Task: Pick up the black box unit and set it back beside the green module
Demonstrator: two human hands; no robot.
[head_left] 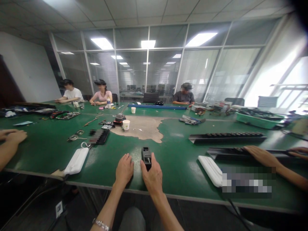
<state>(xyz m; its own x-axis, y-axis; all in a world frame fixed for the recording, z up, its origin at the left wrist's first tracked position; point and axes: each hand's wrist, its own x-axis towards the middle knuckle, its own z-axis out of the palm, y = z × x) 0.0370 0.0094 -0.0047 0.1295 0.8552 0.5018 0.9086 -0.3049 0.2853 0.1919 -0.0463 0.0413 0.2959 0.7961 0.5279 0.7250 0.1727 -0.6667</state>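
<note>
My right hand [153, 175] grips a small black box-shaped device [145, 152] standing out from the table's near side, the thumb on its left and the fingers along its right. Sockets or slots show on its upper face, with a light or metallic part near the thumb. To the left, my left hand [124, 170] rests palm down on the green tabletop, its fingers loosely bent and apart from the device. Nothing shows in it, though its palm is hidden.
Behind my hands lies a brown sheet [149, 130] with a paper cup [126, 124]. White power banks [76, 161] lie on both sides. At right another person's hand [262, 157] touches a black metal rail [226, 154]. Another person's hands [13, 136] rest at left. Several people sit around the table.
</note>
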